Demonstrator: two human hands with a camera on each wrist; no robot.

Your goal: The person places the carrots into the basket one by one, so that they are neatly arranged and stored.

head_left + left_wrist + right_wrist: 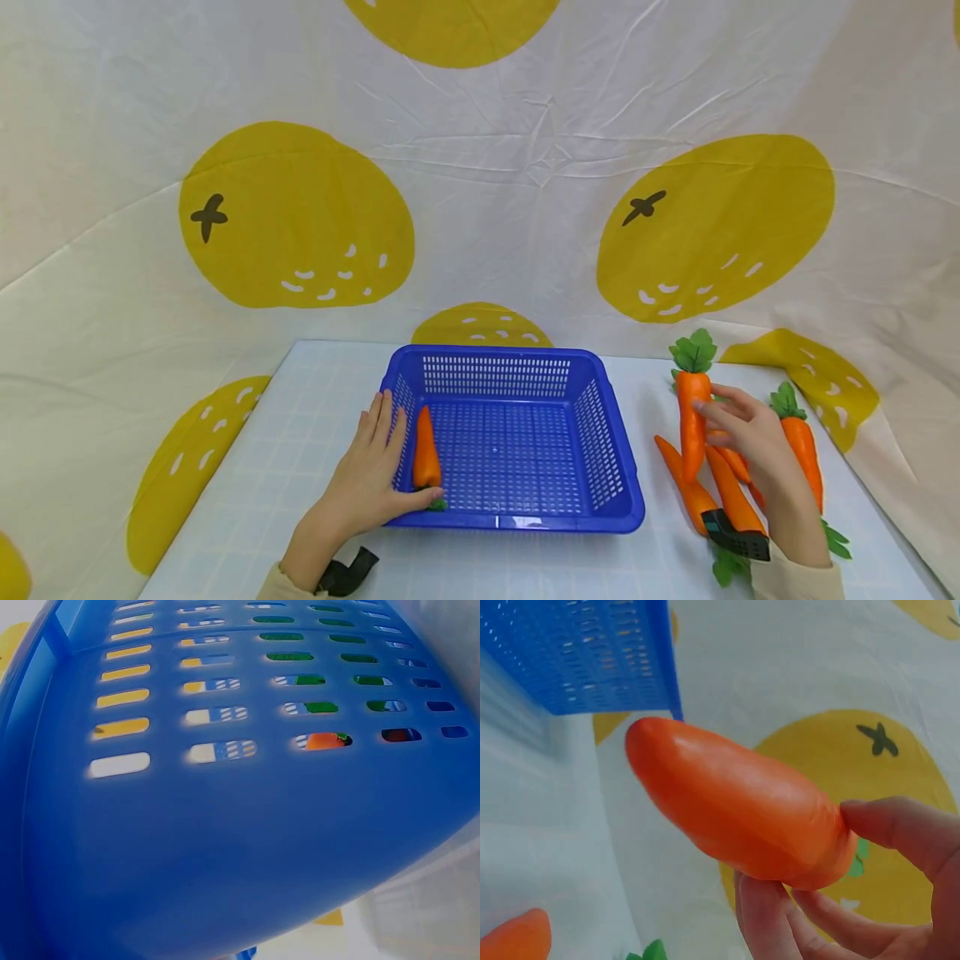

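Head view: our right hand (pixel 759 442) pinches a carrot (pixel 692 425), ideally firmly; our straight-fingered left hand (pixel 366 477) should steady the basket (pixel 585 523).

Centre of my head view: the basket (pixel 517 523) on the surface (pixel 322 392), before the hanging cloth (pixel 502 242). Inside, along the left wall, I see one carrot (pixel 426 458), leafy end toward the front. The left hand (pixel 367 475) rests at the left rim. Right of the basket lie loose carrots (pixel 731 492); among and above them, the right hand (pixel 750 433) holds a raised carrot (pixel 692 425). A further carrot (pixel 804 458) lies right of that hand.
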